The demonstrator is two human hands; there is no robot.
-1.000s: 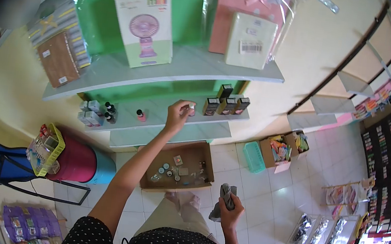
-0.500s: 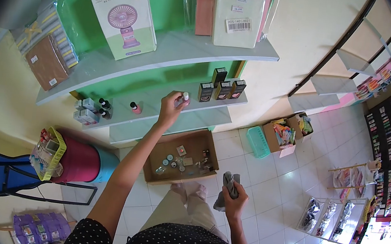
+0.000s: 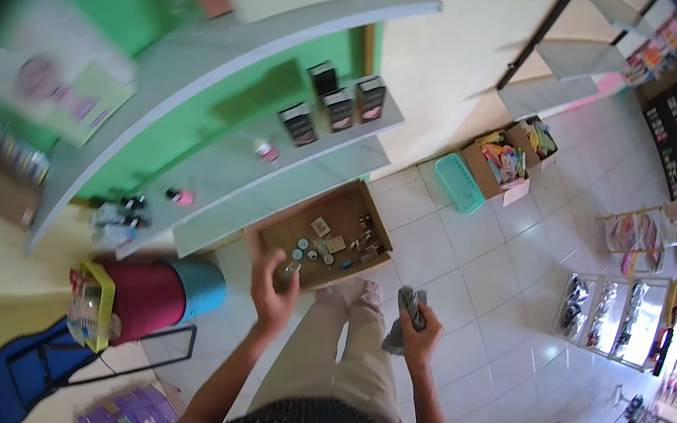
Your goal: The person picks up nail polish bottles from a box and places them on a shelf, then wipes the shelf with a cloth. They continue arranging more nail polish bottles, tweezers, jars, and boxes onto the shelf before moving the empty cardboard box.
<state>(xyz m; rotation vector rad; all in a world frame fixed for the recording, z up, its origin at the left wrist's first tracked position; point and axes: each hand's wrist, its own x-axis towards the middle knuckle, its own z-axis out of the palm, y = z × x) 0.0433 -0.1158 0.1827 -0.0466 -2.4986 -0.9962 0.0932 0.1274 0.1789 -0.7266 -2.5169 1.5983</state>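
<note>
My left hand (image 3: 270,298) hangs with thumb and fingers apart and nothing between them, in front of the near left corner of a cardboard box (image 3: 268,235) on the floor. Small jars, bottles and packets lie inside that box. In my right hand (image 3: 422,333) is a bunched grey cloth (image 3: 404,317), held over the tiled floor. On the shelf (image 3: 222,165) stand a small pink bottle with a white cap (image 3: 265,150) and a pink bottle with a black cap (image 3: 180,196). Several black boxes (image 3: 338,110) are grouped at the shelf's right end.
An upper shelf (image 3: 241,39) carries a boxed mini fan (image 3: 58,84), blurred. A turquoise basket (image 3: 460,184) and an open carton of colourful packets (image 3: 497,159) stand by the wall. Red and blue bins (image 3: 150,298) are at the left, near a blue folding chair (image 3: 23,367).
My left hand has let go of the white-capped bottle, which now stands on the shelf, and has come down toward my body. The view has turned; my right hand still grips the cloth.
</note>
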